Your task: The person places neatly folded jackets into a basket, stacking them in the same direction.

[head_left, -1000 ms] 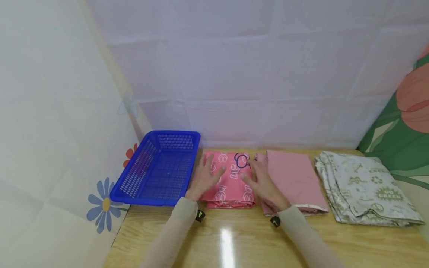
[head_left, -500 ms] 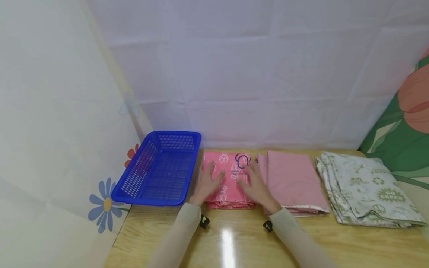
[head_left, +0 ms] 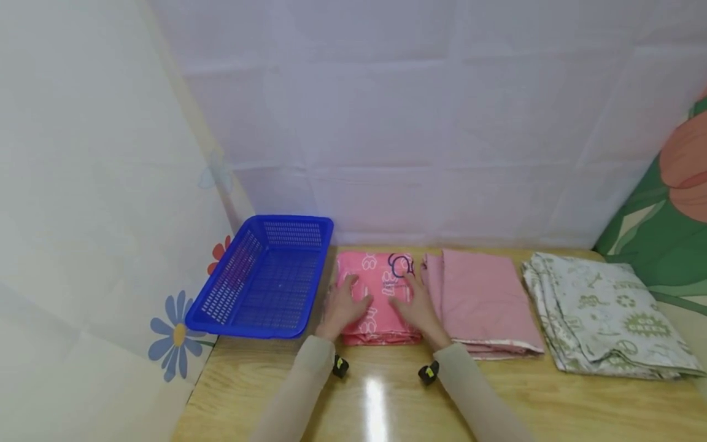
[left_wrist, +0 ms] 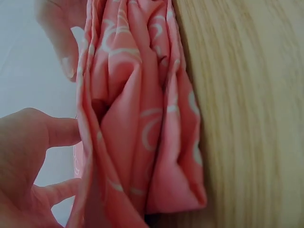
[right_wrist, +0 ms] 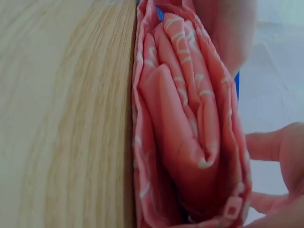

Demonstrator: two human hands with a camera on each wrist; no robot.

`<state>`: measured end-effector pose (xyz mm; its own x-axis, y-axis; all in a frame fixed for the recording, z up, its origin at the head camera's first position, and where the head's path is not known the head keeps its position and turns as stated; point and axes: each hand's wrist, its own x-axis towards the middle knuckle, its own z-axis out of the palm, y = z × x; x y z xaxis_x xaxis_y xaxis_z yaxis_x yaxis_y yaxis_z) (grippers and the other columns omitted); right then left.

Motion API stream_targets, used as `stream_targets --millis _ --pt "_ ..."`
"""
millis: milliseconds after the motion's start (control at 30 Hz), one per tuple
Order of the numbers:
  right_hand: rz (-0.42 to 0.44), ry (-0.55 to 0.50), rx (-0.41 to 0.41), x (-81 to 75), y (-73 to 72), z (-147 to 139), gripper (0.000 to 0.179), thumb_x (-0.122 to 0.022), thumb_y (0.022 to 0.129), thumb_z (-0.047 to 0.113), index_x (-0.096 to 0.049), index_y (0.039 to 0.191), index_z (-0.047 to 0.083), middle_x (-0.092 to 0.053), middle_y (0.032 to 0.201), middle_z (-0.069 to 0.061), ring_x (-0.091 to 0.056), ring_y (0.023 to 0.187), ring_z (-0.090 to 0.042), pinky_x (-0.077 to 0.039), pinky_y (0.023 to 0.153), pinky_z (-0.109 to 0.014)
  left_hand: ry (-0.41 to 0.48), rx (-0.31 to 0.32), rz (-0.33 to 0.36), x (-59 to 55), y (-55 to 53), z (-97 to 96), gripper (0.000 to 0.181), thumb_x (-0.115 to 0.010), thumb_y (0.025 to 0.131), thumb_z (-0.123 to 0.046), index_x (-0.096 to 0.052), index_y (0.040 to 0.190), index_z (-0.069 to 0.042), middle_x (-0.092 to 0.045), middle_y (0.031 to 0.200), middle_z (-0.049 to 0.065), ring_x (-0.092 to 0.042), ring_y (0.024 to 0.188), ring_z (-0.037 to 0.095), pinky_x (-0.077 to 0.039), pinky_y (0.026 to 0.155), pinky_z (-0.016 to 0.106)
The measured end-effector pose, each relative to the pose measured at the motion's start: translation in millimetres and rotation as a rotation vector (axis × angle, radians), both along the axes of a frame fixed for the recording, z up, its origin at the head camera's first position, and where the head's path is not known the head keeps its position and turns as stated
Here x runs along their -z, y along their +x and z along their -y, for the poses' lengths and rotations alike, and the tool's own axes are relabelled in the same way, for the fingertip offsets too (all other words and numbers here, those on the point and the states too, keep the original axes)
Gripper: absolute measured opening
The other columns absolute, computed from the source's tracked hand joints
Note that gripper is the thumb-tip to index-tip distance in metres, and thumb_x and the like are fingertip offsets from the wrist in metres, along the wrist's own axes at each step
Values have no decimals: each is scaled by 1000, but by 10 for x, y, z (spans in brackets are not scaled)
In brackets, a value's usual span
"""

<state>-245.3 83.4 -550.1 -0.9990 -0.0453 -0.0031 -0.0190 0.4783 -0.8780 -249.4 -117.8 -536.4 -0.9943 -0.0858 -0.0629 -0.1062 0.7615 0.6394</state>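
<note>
A folded pink cloth (head_left: 383,313) with white outline figures and a dark blue print lies flat on the table. My left hand (head_left: 343,310) lies over its left part with fingers spread. Over the right part is my right hand (head_left: 418,312), thumb toward the middle. In the left wrist view, fingertips of the left hand (left_wrist: 28,166) meet the cloth's upper face. The right wrist view shows loose layers inside the cloth's open front fold, a small pink zip pull (right_wrist: 232,206) and the right hand (right_wrist: 282,173) against its upper face. Neither hand visibly pinches the fabric.
A blue plastic basket (head_left: 190,319) stands left of the pink cloth. To the right lie a folded dusty-pink cloth (head_left: 486,298) and a folded white cloth (head_left: 613,313) with green print. White sheets (head_left: 386,123) hang behind the wooden table (head_left: 248,380).
My right hand has moved left, from the gap beside the dusty-pink cloth onto the printed pink cloth. The left hand has shifted slightly right. The cloths and basket have stayed put.
</note>
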Motion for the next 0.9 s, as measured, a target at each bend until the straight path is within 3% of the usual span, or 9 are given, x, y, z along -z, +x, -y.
stream_targets --millis 67,233,367,567,767,900 --pt "37 -26 31 -8 0 11 82 -77 96 20 -36 167 14 -9 179 -19 -20 160 -51 -30 122 -71 22 -2 10 1 -2 9 70 -80 93 -42 -53 154 -21 -58 151 15 -54 138 42 -47 111 67" --pt "69 -38 88 -38 5 45 85 -78 93 14 -35 167 13 -4 180 -17 -26 157 -53 -47 114 -63 94 23 -12 4 -19 34 66 -83 91 -33 -56 148 -13 -62 148 16 -59 134 39 -51 111 59" --pt "34 -72 112 -65 -10 78 86 -78 90 9 -37 166 12 -15 178 -21 -34 154 -52 -56 105 -57 151 16 -20 -3 -25 48 66 -85 89 -29 -57 147 -13 -61 150 16 -59 135 39 -50 113 58" --pt "-17 -80 128 -143 -28 91 83 -78 88 4 -42 162 11 -32 170 -26 -38 152 -50 -47 114 -63 207 -8 35 -71 -5 34 72 -87 86 -31 -56 150 -17 -58 154 16 -59 136 40 -51 111 60" --pt "-14 -102 149 -148 -27 65 82 -76 86 -3 -45 161 12 -37 169 -22 -38 153 -48 -49 113 -62 281 -19 84 -131 -14 27 82 -93 79 -24 -54 151 -21 -57 154 16 -60 132 41 -54 106 58" --pt "-20 -114 165 -199 -20 44 82 -75 88 -3 -44 162 14 -36 170 -21 -34 155 -46 -41 119 -64 308 -13 97 -202 -37 10 87 -97 75 -21 -53 151 -25 -55 152 20 -61 127 43 -59 98 56"
